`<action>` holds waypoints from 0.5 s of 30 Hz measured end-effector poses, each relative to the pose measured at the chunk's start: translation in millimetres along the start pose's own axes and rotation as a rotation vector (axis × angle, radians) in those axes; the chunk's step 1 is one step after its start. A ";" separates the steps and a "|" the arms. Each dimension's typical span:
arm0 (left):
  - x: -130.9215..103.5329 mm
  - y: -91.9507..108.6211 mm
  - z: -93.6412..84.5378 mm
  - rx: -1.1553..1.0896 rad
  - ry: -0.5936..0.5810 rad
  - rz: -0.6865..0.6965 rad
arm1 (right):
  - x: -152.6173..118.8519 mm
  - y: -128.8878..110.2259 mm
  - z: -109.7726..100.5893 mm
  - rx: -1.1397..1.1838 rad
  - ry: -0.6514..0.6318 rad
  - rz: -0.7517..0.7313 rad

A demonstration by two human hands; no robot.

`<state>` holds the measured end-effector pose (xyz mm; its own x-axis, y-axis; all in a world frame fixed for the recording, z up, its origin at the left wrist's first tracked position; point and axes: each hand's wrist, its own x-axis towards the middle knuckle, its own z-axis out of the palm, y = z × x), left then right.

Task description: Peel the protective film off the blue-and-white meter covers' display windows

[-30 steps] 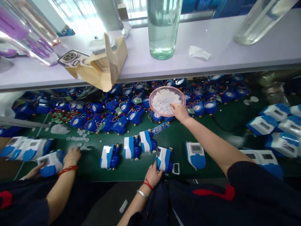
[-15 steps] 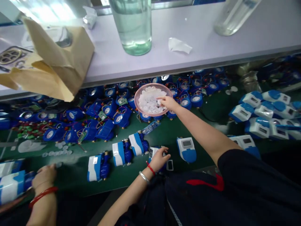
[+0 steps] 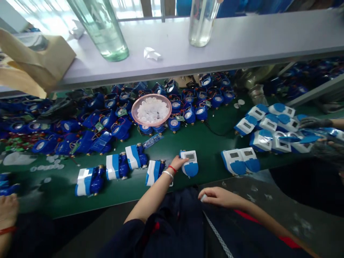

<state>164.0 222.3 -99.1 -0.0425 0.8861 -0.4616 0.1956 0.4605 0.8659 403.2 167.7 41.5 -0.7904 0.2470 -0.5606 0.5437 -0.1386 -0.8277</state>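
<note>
My left hand (image 3: 180,162) grips the left side of a blue-and-white water meter (image 3: 190,168), which lies on the green bench with its display facing up. My right hand (image 3: 220,197) is low at the bench's front edge, in front of my body. A small whitish plastic piece (image 3: 203,197) is pinched between its fingers; its exact shape is partly hidden. Just left of my left hand, another water meter (image 3: 152,172) rests on its side, partly behind my forearm. A pink bowl (image 3: 136,119) of white translucent plastic pieces (image 3: 152,109) stands farther back.
Several water meters (image 3: 86,182) lie at left, with a pair (image 3: 240,161) and a pile (image 3: 268,125) at right. Open blue meter bodies (image 3: 120,129) crowd beneath the shelf (image 3: 172,59), which carries a green bottle (image 3: 114,50). Co-workers' hands (image 3: 8,211) appear at both sides.
My right hand has left the bowl and come down to the front edge with a small piece. My left hand has moved from one meter to the one at its right. The view has shifted right.
</note>
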 end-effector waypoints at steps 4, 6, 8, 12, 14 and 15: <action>-43.2 -2.7 7.9 0.136 0.080 0.257 | -22.0 -19.9 -17.6 -0.351 -0.028 -0.137; -68.2 -11.0 8.5 0.256 0.106 0.364 | -27.0 -24.3 -26.1 -0.380 -0.081 -0.191; -90.3 -22.9 10.1 0.359 0.119 0.391 | -24.5 -22.3 -34.3 -0.366 -0.091 -0.209; -115.2 -43.5 19.7 0.451 0.166 0.382 | 8.9 -10.6 -50.6 -0.365 0.162 -0.206; -117.5 -47.3 24.1 0.470 0.171 0.388 | 33.5 -7.2 -55.3 -0.463 0.359 -0.265; -116.9 -47.8 25.5 0.476 0.170 0.393 | 45.4 -6.6 -56.0 -0.537 0.432 -0.292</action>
<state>184.6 95.3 -91.4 -0.0256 0.9981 -0.0560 0.6404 0.0594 0.7657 379.6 233.6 22.9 -0.8026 0.5722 -0.1687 0.4795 0.4506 -0.7530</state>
